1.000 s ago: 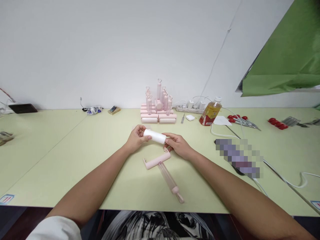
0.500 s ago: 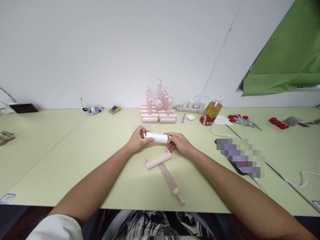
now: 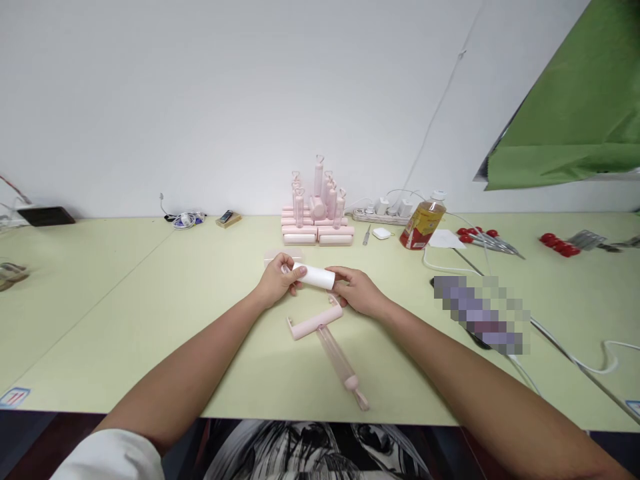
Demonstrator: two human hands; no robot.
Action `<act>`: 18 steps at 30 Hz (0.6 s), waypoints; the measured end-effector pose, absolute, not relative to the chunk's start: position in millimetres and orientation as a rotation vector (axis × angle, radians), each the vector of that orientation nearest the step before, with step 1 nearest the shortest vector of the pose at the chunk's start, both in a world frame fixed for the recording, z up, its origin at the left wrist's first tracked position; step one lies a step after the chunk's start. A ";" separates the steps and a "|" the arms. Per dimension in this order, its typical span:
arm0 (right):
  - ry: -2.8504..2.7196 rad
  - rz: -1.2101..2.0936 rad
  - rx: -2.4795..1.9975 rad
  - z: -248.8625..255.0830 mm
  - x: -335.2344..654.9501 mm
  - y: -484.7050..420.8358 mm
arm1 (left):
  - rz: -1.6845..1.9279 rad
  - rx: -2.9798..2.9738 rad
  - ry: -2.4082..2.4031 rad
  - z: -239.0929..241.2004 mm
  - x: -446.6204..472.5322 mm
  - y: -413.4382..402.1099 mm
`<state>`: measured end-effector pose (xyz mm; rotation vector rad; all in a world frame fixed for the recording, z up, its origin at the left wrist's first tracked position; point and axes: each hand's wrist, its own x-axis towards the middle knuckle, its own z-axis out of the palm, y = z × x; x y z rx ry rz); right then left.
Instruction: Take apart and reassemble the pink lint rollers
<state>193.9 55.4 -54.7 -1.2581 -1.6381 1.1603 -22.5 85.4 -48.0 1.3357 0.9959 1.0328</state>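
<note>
Between my hands is a white lint roller refill (image 3: 315,275), held slightly tilted above the table. My left hand (image 3: 280,279) grips its left end, thumb on top. My right hand (image 3: 356,289) has its fingers closed around the right end. Just below lies a pink lint roller handle (image 3: 317,323) with a T-shaped head and a clear grip pointing toward the table's front edge. Behind my left hand is a pale pink cover (image 3: 283,256), partly hidden by the fingers.
Several assembled pink lint rollers (image 3: 318,236) stand stacked against the wall. To their right are a power strip (image 3: 383,217), a tilted-looking drink bottle (image 3: 423,221) and red-handled tools (image 3: 490,241). A phone with a blurred patch (image 3: 477,317) and white cables lie at the right.
The refill has tilted, its right end now lower and covering less of the right fingertips. My left thumb has shifted on top of it. The handle has stayed put.
</note>
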 end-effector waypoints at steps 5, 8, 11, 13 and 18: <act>-1.573 1.023 -1.301 -51.3 193.8 57.6 | 0.941 1.601 1.127 -48.4 -24.7 82.7; -1.293 1.029 -1.325 -49.2 197.0 61.4 | 0.908 1.817 1.275 -49.0 -29.1 85.0; -1.098 1.084 -1.314 -48.8 199.5 65.5 | 0.842 1.980 1.328 -50.1 -32.2 87.7; -1.060 1.109 -1.300 -49.0 199.5 67.1 | 0.823 2.044 1.317 -48.9 -33.1 88.4; -1.005 1.167 -1.261 -48.3 196.6 66.2 | 0.975 2.170 1.606 -32.9 -41.1 88.8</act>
